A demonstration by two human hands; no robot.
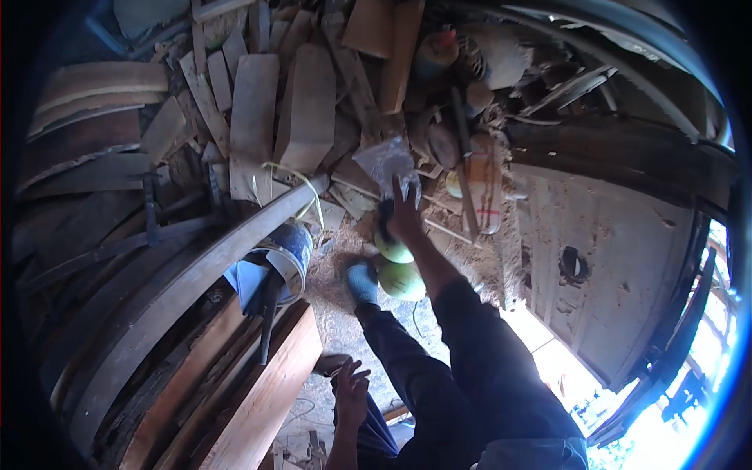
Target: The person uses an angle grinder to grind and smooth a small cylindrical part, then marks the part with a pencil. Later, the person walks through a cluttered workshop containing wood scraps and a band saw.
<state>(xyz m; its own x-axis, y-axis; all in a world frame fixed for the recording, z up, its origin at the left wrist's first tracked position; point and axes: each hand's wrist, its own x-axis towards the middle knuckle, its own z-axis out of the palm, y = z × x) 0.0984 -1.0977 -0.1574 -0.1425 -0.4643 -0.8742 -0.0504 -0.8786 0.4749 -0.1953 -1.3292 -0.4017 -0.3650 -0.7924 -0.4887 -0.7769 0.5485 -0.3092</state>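
My right hand (pixel 403 219) reaches forward over the floor, its fingers at the lower edge of a crumpled clear plastic bag (pixel 384 162). The plastic bunches around the fingertips, and the fingers appear to grip it. Just below this hand are two pale green round things, one (pixel 395 252) partly hidden by the hand and the other (pixel 402 283) nearer me; a dark part shows beside the hand. My left hand (pixel 352 398) hangs low near my leg, holding nothing, its fingers loosely bent and apart.
Wooden planks and offcuts (pixel 254 117) pile up ahead. At left, a bucket (pixel 294 251) with blue and dark pieces stands beside a long curved beam (pixel 211 258) and a thick plank (pixel 270 392). A wooden panel with a hole (pixel 611 258) fills the right. My shoe (pixel 361 280) is near the green things.
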